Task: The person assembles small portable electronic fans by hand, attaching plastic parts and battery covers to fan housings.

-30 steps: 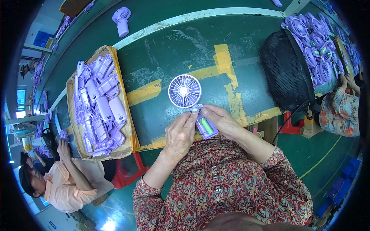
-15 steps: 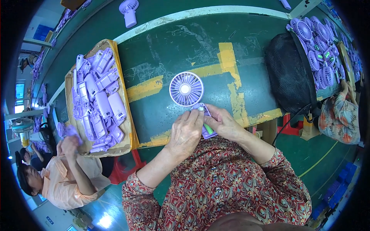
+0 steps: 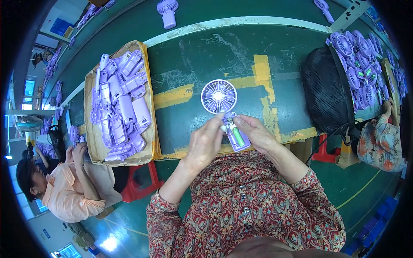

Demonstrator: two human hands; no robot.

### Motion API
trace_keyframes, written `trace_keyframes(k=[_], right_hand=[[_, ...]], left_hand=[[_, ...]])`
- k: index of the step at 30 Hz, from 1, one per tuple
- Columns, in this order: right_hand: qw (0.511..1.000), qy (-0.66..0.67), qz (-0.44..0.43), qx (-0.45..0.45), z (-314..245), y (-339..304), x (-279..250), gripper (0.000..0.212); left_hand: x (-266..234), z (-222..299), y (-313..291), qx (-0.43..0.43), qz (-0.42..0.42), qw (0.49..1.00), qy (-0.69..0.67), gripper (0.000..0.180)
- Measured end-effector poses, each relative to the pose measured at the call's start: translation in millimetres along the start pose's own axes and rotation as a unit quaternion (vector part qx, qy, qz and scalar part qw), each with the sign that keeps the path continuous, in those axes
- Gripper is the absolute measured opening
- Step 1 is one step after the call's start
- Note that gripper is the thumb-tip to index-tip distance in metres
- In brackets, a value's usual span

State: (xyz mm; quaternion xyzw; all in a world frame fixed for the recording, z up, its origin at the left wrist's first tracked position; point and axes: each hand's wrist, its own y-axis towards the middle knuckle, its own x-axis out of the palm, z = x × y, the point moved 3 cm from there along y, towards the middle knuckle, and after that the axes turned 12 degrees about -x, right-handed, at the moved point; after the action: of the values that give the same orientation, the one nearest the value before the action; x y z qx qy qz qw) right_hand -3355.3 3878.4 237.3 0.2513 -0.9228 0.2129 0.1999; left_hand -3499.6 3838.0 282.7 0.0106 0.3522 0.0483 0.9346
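A purple handheld fan point(image 3: 219, 96) lies with its round grille on the green table and its handle toward me. The handle is uncovered, with a green battery cell point(image 3: 238, 136) inside and a small circuit board near the neck. My right hand point(image 3: 258, 135) grips the handle's right side, thumb on the board end. At the left side of the neck, my left hand point(image 3: 206, 139) is closed, its fingertips pinching the fan's edge. A small white piece point(image 3: 223, 128) shows beside those fingers; whether they hold it I cannot tell.
To the left stands a cardboard tray point(image 3: 154, 129) full of purple handle shells point(image 3: 124, 107). A black mesh bag point(image 3: 325, 88) sits at the right, with piled purple fans point(image 3: 361, 69) beyond it. Co-workers sit at both sides. Another fan point(image 3: 167, 13) lies across the white rail.
My left hand has drawn back from over the handle, uncovering more of the battery. The fan's handle now tilts slightly rightward. The whole view has shifted a little.
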Motion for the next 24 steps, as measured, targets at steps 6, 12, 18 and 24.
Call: trace_keyframes(k=[6,12,18,24], right_hand=[[1.0,0.018,-0.002,0.005,-1.2,4.0,5.0,0.03],[0.999,0.01,0.033,-0.025,20.7,-4.6,9.9,0.028],[1.0,0.01,0.024,-0.011,9.9,-21.9,15.3,0.03],[0.999,0.029,0.037,-0.024,7.2,-24.7,10.0,0.033]], left_hand=[[-8.0,-5.4,-19.6,0.015,0.037,0.999,0.032,0.022],[-0.7,-0.3,-32.0,0.033,0.061,0.998,0.015,0.016],[-20.7,7.8,-32.0,-0.01,-0.009,0.999,-0.029,0.016],[-130.0,-48.1,5.8,-0.173,0.167,0.91,0.338,0.018]])
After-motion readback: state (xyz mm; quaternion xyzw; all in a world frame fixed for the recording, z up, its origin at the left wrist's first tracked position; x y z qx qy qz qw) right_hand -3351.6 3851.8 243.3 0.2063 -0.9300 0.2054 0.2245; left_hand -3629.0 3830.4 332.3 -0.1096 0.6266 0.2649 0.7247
